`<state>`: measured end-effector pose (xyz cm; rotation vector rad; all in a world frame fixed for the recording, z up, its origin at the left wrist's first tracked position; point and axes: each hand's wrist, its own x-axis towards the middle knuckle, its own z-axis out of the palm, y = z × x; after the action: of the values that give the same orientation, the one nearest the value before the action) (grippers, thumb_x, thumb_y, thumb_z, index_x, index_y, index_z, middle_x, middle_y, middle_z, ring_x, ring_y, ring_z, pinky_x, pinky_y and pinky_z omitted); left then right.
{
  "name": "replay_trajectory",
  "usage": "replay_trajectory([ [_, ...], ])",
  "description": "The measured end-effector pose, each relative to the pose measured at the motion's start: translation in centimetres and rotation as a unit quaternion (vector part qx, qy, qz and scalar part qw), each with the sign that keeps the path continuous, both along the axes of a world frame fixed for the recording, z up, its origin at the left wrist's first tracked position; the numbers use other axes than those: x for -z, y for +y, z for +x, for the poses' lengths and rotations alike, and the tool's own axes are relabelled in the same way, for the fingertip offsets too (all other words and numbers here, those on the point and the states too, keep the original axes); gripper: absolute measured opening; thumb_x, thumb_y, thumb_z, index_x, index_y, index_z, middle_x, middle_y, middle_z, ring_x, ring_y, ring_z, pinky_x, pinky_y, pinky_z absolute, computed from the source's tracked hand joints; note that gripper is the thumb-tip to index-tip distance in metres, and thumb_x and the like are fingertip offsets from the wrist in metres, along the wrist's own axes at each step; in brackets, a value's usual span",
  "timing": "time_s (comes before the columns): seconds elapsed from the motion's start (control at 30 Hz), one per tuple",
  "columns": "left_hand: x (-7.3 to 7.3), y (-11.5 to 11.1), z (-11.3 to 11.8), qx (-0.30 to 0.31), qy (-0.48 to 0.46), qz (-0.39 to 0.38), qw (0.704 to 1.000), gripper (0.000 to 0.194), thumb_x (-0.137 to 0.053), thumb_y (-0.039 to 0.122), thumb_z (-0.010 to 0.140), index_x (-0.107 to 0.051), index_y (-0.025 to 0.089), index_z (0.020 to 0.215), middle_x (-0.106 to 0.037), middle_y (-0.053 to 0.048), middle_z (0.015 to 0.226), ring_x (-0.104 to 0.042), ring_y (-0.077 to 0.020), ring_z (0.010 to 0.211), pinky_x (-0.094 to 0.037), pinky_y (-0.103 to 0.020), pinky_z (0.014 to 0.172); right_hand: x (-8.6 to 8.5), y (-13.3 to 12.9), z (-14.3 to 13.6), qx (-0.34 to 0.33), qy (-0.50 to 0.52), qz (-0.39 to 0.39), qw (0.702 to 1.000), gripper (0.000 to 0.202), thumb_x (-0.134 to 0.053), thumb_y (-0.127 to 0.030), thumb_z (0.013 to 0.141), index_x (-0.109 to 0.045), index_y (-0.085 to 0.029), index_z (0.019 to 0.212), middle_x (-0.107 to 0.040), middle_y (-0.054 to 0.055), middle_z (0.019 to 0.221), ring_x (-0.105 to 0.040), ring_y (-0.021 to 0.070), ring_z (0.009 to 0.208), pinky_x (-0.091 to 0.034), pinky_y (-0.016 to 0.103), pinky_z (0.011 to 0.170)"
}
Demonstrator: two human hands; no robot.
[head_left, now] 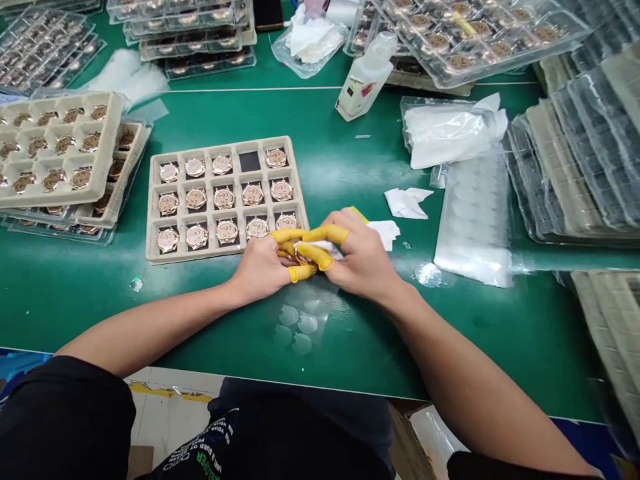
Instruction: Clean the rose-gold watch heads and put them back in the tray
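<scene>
My left hand [265, 267], wearing yellow finger cots, grips a small rose-gold watch case [297, 253], mostly hidden by the fingers. Close against it, my right hand [357, 257], also in yellow finger cots, pinches a folded white wipe [327, 249] at the watch case. Just behind my left hand lies a beige compartment tray [149, 213] of rose-gold watch cases, backs up. One back-row compartment shows only its black lining [249, 162]. On the table below my hands is a clear sheet with round films [300, 327].
Stacked watch trays [55, 150] stand at the left, with more along the back. A white plastic bottle [365, 77] stands behind my right hand. To the right lie bagged white wipes [447, 130], a sheet of clear films [473, 220] and stacked trays [585, 147] on the green table [200, 353].
</scene>
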<state>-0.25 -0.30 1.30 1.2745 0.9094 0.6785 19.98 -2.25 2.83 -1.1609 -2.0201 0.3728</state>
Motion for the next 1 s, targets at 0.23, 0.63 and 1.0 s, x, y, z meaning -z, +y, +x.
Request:
replay_trajectory([
  [0.23,0.0,0.0,0.0,-0.001,-0.004,-0.007,1.0,0.059,-0.087,0.016,0.064,-0.073,0.015,0.121,-0.08,-0.004,0.094,-0.078,-0.0157,0.081,-0.067,-0.027,0.079,0.0,-0.2,-0.2,-0.017,0.001,0.0,1.0,0.005,-0.067,-0.027,0.094,-0.071,-0.024,0.092,-0.062,0.004,0.08,-0.05,0.0194,0.075,-0.039,0.037,0.068],
  [0.63,0.2,0.0,0.0,-0.024,-0.013,-0.022,0.999,0.062,-0.09,0.019,0.063,-0.072,0.015,0.122,-0.081,-0.006,0.098,-0.078,-0.0163,0.083,-0.067,-0.028,0.08,0.2,0.0,-0.7,-0.012,0.016,0.004,1.0,0.01,-0.065,-0.029,0.096,-0.072,-0.024,0.092,-0.061,0.004,0.078,-0.05,0.019,0.075,-0.039,0.036,0.067],
  [1.0,-0.2,-0.2,-0.3,-0.045,-0.01,0.05,0.998,0.059,-0.091,0.029,0.068,-0.073,0.018,0.123,-0.081,-0.006,0.106,-0.079,-0.0201,0.1,-0.067,-0.034,0.095,-1.1,-0.5,4.3,0.039,-0.032,-0.134,0.99,0.045,-0.073,-0.037,0.091,-0.064,-0.031,0.134,-0.074,0.007,0.118,-0.062,0.0283,0.108,-0.045,0.049,0.096],
])
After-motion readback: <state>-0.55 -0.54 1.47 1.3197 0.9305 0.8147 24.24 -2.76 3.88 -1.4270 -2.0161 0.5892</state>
